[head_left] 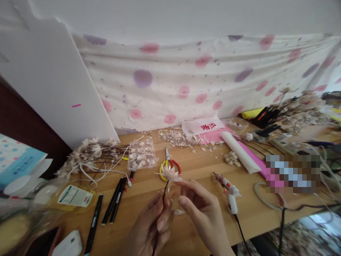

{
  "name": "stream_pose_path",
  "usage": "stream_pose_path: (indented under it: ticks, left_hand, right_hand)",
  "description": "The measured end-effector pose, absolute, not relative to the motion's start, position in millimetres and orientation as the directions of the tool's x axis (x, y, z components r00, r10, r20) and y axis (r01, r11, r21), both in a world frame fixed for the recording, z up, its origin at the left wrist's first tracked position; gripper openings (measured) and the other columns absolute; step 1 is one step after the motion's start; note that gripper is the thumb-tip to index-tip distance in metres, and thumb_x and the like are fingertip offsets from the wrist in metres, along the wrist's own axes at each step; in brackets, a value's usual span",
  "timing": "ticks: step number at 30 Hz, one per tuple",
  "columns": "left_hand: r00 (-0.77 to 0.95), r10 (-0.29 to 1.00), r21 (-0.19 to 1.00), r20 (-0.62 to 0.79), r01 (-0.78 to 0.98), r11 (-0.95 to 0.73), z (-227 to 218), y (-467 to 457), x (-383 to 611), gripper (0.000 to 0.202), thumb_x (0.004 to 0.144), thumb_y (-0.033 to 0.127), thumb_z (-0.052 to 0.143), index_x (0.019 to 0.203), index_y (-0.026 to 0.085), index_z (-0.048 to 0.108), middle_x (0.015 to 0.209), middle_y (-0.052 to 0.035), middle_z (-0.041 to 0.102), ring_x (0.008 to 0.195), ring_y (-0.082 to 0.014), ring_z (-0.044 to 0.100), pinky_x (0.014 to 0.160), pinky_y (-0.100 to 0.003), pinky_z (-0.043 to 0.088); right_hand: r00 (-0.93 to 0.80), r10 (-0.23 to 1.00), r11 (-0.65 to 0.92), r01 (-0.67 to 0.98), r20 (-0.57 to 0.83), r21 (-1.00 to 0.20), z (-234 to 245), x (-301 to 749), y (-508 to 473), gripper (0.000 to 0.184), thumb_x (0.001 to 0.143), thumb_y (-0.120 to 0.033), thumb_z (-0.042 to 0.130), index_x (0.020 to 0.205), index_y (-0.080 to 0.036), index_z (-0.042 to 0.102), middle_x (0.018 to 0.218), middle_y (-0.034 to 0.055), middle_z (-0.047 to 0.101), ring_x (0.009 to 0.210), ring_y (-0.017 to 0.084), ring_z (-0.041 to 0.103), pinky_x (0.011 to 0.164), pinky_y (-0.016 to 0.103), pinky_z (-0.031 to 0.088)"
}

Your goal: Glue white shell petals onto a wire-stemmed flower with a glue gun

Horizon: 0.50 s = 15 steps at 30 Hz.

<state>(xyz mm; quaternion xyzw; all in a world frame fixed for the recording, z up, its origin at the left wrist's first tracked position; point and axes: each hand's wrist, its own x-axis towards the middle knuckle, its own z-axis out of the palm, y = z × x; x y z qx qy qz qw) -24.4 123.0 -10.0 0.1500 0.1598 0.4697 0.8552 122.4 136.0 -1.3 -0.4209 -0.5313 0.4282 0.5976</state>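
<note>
My left hand point(157, 218) is closed around the thin dark stem point(165, 191) of a handmade flower point(170, 173) with pale, pointed petals. The flower stands upright above the fingers. Beside it, my right hand point(202, 209) has its thumb and forefinger apart, with the forefinger tip at the petals' right edge; whether it touches them I cannot tell. Just behind the flower lie scissors point(167, 154) with red and yellow handles, partly hidden by the petals. A white hot glue gun point(231, 197) rests to the right of my right hand. Beneath the hands is a small translucent scrap point(178, 212).
Left of centre, a clear compartment box point(142, 164) holds pale pieces. Black markers point(117, 201), a white cable point(106, 167) and a yellow bottle point(77, 197) lie further left. Pale flakes point(181, 138) are heaped at the back. A white roll point(241, 153) lies on the right.
</note>
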Motion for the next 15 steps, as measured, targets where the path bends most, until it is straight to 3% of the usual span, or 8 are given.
stream_pose_path:
  ticks: [3,6,9,15]
  left_hand:
    - [0.498,0.848,0.437,-0.184,-0.731,0.524,-9,121,-21,0.019,0.08,0.036,0.081,0.08,0.018,0.076,0.049,0.0107,0.039,0.036,-0.0012,0.008,0.031,-0.008,0.023]
    - [0.5,0.84,0.444,-0.213,-0.716,0.539,-9,120,-20,0.02,0.078,0.037,0.082,0.078,0.019,0.075,0.048,0.0108,0.04,0.036,-0.001,0.008,0.031,-0.008,0.022]
    - [0.489,0.842,0.442,-0.227,-0.718,0.537,-9,120,-19,0.021,0.075,0.038,0.084,0.078,0.019,0.076,0.047,0.0112,0.04,0.036,-0.0009,0.008,0.031,-0.008,0.022]
    - [0.477,0.837,0.451,-0.269,-0.705,0.547,-12,124,-17,0.02,0.071,0.037,0.088,0.077,0.02,0.078,0.045,0.011,0.039,0.036,-0.0011,0.008,0.031,-0.008,0.023]
  right_hand:
    - [-0.012,0.977,0.207,-0.175,0.212,-0.963,3,105,144,0.017,0.081,-0.039,0.078,0.086,-0.023,0.077,0.06,-0.0027,0.058,0.052,0.009,0.049,0.049,0.019,0.039]
    - [-0.042,0.982,0.168,-0.264,0.186,-0.95,2,100,149,0.021,0.087,-0.038,0.07,0.076,-0.021,0.074,0.057,-0.0018,0.061,0.051,0.011,0.054,0.049,0.02,0.043]
    - [0.045,0.961,0.278,-0.161,0.274,-0.947,-1,102,150,0.023,0.088,-0.03,0.069,0.067,-0.021,0.072,0.061,-0.0005,0.065,0.06,0.013,0.06,0.058,0.021,0.048]
    - [0.065,0.873,0.477,0.1,0.484,-0.873,-11,108,148,0.017,0.092,-0.018,0.064,0.079,-0.023,0.073,0.07,-0.0016,0.066,0.068,0.012,0.061,0.062,0.021,0.045]
